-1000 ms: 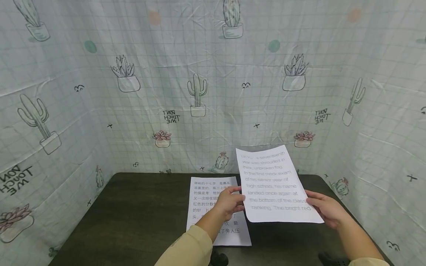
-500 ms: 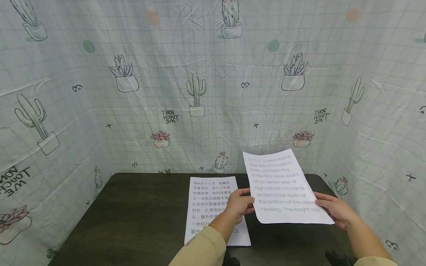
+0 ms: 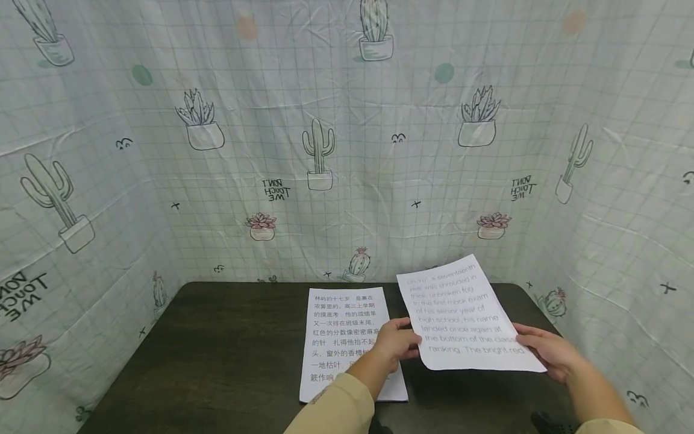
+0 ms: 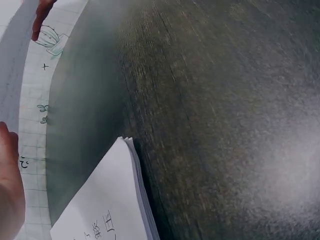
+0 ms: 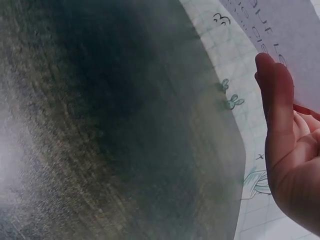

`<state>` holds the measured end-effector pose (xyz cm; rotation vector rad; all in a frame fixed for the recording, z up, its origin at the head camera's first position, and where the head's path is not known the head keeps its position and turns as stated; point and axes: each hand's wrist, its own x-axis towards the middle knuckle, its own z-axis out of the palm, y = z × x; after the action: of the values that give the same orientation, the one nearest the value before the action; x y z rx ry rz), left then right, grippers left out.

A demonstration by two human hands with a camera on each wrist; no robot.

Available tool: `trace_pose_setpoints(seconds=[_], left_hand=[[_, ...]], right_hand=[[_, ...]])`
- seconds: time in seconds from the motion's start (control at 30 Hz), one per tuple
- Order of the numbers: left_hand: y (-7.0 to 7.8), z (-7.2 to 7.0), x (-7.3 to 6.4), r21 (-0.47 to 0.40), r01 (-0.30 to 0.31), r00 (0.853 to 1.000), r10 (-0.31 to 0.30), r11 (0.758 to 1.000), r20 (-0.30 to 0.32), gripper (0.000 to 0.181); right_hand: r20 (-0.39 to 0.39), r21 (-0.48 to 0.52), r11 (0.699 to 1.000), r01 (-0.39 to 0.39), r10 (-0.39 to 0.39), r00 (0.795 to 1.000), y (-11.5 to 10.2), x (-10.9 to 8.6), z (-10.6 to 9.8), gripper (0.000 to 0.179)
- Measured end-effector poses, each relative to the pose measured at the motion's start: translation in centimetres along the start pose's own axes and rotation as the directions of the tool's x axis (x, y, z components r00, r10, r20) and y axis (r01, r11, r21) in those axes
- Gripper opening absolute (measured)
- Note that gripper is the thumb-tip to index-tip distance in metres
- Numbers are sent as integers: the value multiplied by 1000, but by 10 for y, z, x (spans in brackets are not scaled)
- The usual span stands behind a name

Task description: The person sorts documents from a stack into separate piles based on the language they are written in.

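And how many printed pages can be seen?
2: the English page, held up at right, and the Chinese page on the table; its stack may hide more.

One sheet, one stack (pages uncountable)

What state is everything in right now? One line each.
English-text sheet: raised, tilted, printed side showing
Chinese-text pages: stacked flat, printed side up
Left hand: holding the sheet's left edge
Right hand: holding the sheet's right edge
Tabletop: bearing the pages
Curtain: hanging, creased
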<state>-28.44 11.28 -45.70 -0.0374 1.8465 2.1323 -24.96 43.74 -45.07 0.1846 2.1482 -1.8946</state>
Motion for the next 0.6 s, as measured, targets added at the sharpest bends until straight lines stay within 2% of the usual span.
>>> trace_pose_setpoints(seconds=[0.23,0.47,0.6], left_hand=[[-6,1,-1,26,20,999,-21,999,35,51],[-11,-1,-3,76,53,991,-62,996,121,42],[-14,0,-5,85,66,988,-78,994,137,45]], right_hand=[[-39,-23,999,-42,41,998,8,4,1,59],[-64,-37,997,-65,62,996,20,9,1,60],[-82,-39,996,-85,81,993,25,11,2,62]])
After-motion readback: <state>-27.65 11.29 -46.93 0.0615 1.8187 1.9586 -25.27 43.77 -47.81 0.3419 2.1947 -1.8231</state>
